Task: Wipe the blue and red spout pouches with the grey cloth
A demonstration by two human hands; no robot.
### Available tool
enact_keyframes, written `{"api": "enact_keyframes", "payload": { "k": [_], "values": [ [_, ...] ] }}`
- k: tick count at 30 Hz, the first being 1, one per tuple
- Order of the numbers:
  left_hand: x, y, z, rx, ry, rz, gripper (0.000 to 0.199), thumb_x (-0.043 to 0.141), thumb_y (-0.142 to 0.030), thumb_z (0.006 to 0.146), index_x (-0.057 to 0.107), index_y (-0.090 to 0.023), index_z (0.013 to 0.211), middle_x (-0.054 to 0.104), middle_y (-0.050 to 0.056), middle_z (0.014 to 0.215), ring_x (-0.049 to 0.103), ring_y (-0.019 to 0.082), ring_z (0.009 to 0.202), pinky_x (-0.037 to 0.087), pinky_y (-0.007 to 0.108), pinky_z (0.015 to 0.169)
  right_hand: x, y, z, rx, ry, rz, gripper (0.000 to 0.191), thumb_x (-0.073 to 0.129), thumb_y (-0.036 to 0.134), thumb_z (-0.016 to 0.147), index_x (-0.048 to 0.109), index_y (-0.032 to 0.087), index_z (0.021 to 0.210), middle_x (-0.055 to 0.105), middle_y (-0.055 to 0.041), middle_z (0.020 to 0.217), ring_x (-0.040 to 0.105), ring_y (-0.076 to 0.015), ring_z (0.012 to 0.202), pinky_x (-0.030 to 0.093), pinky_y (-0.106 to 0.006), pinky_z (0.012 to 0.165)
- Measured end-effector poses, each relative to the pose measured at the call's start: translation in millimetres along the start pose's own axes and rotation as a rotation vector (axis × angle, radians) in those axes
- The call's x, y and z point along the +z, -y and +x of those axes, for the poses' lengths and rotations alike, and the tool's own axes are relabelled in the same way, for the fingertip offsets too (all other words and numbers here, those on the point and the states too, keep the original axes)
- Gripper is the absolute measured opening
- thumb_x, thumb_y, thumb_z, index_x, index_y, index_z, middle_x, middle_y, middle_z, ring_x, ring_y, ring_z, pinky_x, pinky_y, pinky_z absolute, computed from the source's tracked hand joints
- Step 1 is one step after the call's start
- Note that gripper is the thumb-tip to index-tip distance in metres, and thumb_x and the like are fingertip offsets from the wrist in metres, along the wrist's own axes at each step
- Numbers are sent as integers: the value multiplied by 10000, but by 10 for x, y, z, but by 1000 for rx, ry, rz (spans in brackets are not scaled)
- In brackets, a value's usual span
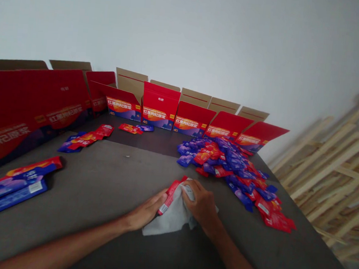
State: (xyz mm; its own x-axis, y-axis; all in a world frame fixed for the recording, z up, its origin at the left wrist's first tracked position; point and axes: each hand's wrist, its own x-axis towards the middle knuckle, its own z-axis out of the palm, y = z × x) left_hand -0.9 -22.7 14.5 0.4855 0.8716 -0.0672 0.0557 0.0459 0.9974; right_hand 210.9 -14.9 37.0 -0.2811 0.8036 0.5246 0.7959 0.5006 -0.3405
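Note:
Near the middle of the table, my left hand (149, 209) is closed on a red sachet (169, 198), its thumb lying on the packet's face. A pale grey cloth (172, 221) spreads under and beside the sachet. My right hand (200, 201) grips the cloth, its bunched fingers pressing it against the sachet's upper right side. Part of the sachet is hidden by the cloth and the fingers. Just right of my hands lies a big heap of purple and red sachets (233, 162).
Open red cartons (158, 107) stand in a row along the back, with larger red cartons (27, 113) at the left. Small groups of sachets (88, 138) lie at the left, and more blue and red packets (14, 187) nearer me. Wooden pallets (339, 173) stand beyond the table's right edge.

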Motion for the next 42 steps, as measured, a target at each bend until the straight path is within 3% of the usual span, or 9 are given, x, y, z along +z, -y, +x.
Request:
{"api": "enact_keyframes", "payload": {
  "k": [3, 7, 12, 15, 19, 23, 29, 34, 42],
  "values": [
    [-13, 6, -10, -9, 35, 38, 671, 379, -598, 940, 388, -217, 1493, 345, 49, 1580, 263, 260, 1469, 112, 396, 1230, 18, 2, -4, -25, 17, 18, 164, 578, 199, 914, 607, 233, 1071, 687, -38, 1038, 683, -179, 903, 514, -252, 775],
    [-43, 44, -22, -11, 52, 30, 689, 356, -601, 945, 339, -213, 1514, 312, 51, 1594, 233, 255, 1479, 89, 405, 1233, 81, 78, -47, -203, 162, 32, 183, 614, 215, 888, 614, 231, 1071, 691, -32, 1038, 679, -173, 899, 507, -244, 758],
    [-51, 51, -31, 2, 33, -48, 654, 342, -590, 953, 406, -211, 1482, 350, 50, 1578, 232, 254, 1481, 67, 410, 1235, 118, 221, -108, -296, 294, -38, 226, 669, 286, 858, 628, 249, 1077, 697, -21, 1020, 677, -168, 798, 488, -240, 644],
    [-39, 6, -39, 31, 58, -93, 625, 355, -574, 954, 447, -218, 1459, 404, 51, 1549, 253, 252, 1474, 81, 412, 1234, 104, 218, -96, -255, 245, -32, 215, 648, 248, 869, 624, 244, 1083, 696, -26, 1024, 681, -170, 850, 497, -233, 673],
    [-31, -34, -69, 2, 82, -28, 640, 398, -585, 934, 438, -231, 1466, 383, 43, 1560, 228, 254, 1482, 79, 396, 1234, 53, 115, -45, -113, 79, 9, 191, 588, 194, 901, 614, 233, 1085, 688, -49, 1080, 675, -180, 967, 513, -241, 779],
    [-28, -14, -97, -41, 88, 58, 696, 378, -610, 928, 355, -226, 1508, 304, 52, 1594, 183, 254, 1495, 68, 396, 1233, 11, 37, -13, -11, -12, 15, 136, 571, 222, 925, 621, 236, 1050, 691, -42, 1021, 686, -179, 899, 519, -249, 760],
    [-35, 26, -115, -54, 120, 84, 718, 334, -609, 939, 296, -203, 1530, 224, 52, 1621, 139, 225, 1504, 35, 373, 1233, 49, 137, -41, -169, 107, 43, 167, 593, 193, 894, 617, 220, 1057, 686, -46, 1019, 675, -172, 921, 516, -244, 780],
    [-51, 64, -104, -43, 107, -12, 679, 362, -586, 940, 332, -227, 1516, 242, 38, 1618, 143, 217, 1504, 16, 374, 1232, 107, 265, -106, -270, 230, -21, 223, 656, 236, 843, 629, 233, 1064, 691, -32, 1011, 676, -170, 824, 497, -227, 636],
    [-26, -31, -117, 11, 170, 2, 627, 361, -559, 952, 385, -241, 1491, 277, 33, 1605, 182, 209, 1497, 42, 374, 1231, 15, 143, -33, -32, -22, 20, 138, 562, 225, 920, 633, 230, 1039, 696, -54, 1021, 686, -176, 896, 527, -248, 770]
  ]
}}
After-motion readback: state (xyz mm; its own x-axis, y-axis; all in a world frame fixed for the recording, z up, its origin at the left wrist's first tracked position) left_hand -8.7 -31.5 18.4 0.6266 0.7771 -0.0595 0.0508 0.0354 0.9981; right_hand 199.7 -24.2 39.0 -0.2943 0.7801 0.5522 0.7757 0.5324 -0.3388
